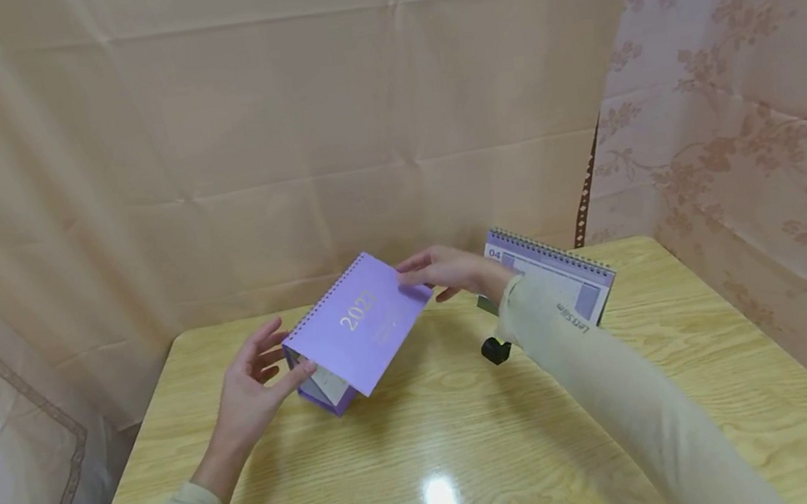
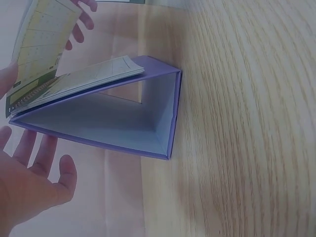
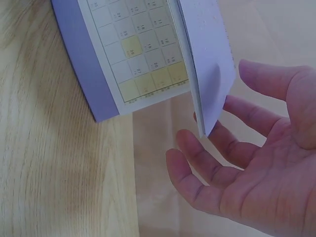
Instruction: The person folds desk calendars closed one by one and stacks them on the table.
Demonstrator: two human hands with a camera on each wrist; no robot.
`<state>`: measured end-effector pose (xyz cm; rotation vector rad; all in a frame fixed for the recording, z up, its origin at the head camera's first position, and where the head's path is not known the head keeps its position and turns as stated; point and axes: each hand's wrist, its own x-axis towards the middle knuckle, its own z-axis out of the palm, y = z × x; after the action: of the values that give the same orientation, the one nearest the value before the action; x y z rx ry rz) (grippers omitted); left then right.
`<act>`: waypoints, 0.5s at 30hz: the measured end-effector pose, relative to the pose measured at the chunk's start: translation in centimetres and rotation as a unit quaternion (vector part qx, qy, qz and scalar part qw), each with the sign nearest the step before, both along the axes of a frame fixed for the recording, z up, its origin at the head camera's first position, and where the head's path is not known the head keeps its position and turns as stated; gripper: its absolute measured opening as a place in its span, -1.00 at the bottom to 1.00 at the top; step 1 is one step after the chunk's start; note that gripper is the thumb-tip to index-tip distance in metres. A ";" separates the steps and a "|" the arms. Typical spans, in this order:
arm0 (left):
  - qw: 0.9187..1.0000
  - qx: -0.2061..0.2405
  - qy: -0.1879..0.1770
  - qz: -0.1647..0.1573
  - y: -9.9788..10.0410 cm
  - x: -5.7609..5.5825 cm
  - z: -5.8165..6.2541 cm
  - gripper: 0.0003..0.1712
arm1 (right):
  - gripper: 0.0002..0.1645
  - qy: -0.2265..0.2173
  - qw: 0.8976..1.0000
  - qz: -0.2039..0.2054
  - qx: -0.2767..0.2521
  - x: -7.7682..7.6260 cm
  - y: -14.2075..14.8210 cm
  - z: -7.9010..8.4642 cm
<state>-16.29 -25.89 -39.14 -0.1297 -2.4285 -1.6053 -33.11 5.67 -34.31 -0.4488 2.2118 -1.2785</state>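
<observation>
A purple desk calendar (image 1: 374, 323) stands on the table, its 2023 cover lifted away from the base. Its triangular stand (image 2: 168, 118) shows from the side, with printed pages (image 2: 44, 39) raised above it. My left hand (image 1: 247, 393) is at the spiral end, thumb by the cover's lower edge, fingers spread behind the back panel. At the far corner of the cover, my right hand (image 1: 451, 269) has its fingers (image 3: 212, 173) loosely bent beneath the flap. The right thumb (image 3: 266, 81) looks apart from the cover (image 3: 212, 64).
A second calendar (image 1: 551, 280) with an "04" page stands behind my right forearm. Black wrist pieces (image 1: 494, 350) hang beside both cuffs. A beige curtain (image 1: 283, 132) backs the wooden table (image 1: 370, 475), and a floral curtain (image 1: 757, 116) hangs on the right.
</observation>
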 end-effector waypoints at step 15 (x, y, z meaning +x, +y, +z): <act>1.000 -0.007 -0.007 -0.013 -0.1 -0.2 -0.5 -0.07 | -0.36 0.022 0.999 0.013 0.021 0.3 -0.3 -0.5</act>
<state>-16.51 -26.00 -39.59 -0.1526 -2.4582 -1.6065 -32.79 5.38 -34.85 -0.4924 2.2582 -1.2185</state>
